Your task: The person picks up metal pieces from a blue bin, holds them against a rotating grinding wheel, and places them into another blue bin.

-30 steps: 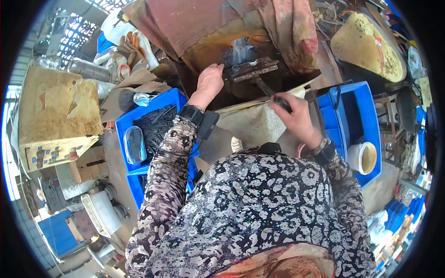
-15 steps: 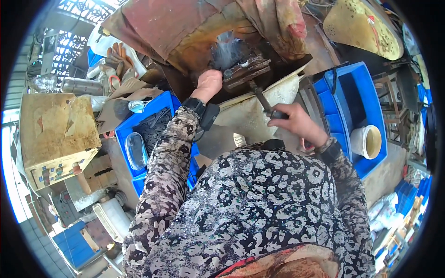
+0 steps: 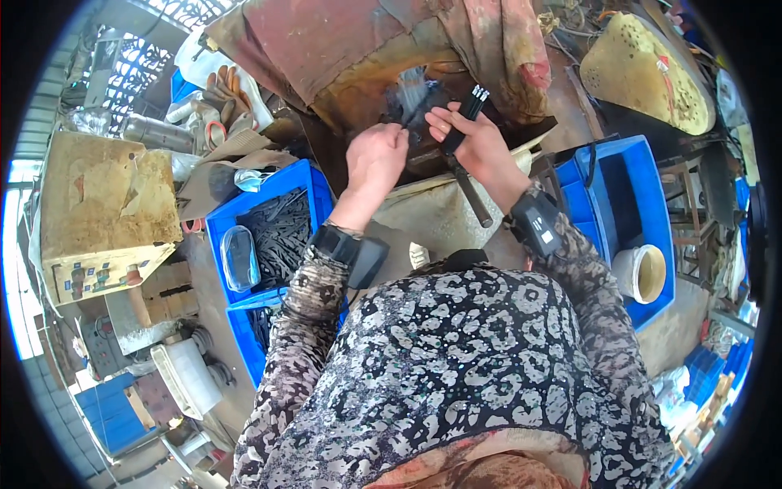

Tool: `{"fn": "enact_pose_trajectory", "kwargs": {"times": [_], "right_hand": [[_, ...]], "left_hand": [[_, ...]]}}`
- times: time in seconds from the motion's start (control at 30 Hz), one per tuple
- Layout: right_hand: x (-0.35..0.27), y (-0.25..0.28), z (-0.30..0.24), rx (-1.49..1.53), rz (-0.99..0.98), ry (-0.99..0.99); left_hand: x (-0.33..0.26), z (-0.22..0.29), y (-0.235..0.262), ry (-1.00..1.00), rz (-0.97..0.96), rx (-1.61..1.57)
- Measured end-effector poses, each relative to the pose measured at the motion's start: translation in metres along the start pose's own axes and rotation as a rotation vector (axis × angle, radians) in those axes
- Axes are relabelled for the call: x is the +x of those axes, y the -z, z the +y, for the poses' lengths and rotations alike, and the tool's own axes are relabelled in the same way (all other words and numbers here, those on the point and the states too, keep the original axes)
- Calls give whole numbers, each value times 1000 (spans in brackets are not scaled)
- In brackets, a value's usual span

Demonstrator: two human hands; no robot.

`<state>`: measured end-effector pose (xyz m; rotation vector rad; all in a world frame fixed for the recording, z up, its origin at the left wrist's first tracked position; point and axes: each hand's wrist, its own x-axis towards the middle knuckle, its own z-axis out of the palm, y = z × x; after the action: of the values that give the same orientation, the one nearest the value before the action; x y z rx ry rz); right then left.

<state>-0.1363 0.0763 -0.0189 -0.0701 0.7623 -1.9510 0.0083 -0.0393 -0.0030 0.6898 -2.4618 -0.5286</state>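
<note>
My left hand (image 3: 376, 159) is closed, fingers curled, at the near left side of the hooded machine opening; what it holds, if anything, is hidden. My right hand (image 3: 485, 155) grips a small bundle of narrow dark strips (image 3: 464, 121) with shiny silvery tips pointing away from me. Below that hand, a dark metal bar handle (image 3: 470, 194) slants toward me with its round end free. Behind my hands, whitish spray or mist (image 3: 413, 88) shows in the opening under a stained reddish cloth cover (image 3: 358, 49).
To the left, a blue bin (image 3: 213, 244) holds many dark strips and a clear oval container (image 3: 239, 259). A blue crate (image 3: 664, 212) with a white bucket (image 3: 649, 275) stands right. A stained box (image 3: 106, 183) is far left; a perforated yellowish panel (image 3: 643, 73) lies far right.
My right hand has left the bar handle, moved up and away from me, and now holds the dark strips. The bar has swung lower. My left hand remains closed near the opening.
</note>
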Motion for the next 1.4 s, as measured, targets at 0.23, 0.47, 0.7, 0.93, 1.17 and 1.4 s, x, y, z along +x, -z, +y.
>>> {"fn": "enact_pose_trajectory", "kwargs": {"times": [0.23,0.47,0.7,0.93,1.17,1.4], "right_hand": [[4,-15,24,-20,11,36],[-12,11,-8,-98,-134,-10],[-51,23,-34,-351,-185,-126],[-111,36,-26,-1118,-173,-125],[-130,36,-32,-1422,-239,2],[-133,26,-30,-1619,-338,228]], "left_hand": [[-16,24,-12,-115,-45,256],[-8,-5,13,589,-421,-862],[15,-73,1,687,-284,-918],[21,-96,-66,599,-318,-900],[18,-101,-81,394,-470,-921],[15,-113,-92,238,-464,-694]]}}
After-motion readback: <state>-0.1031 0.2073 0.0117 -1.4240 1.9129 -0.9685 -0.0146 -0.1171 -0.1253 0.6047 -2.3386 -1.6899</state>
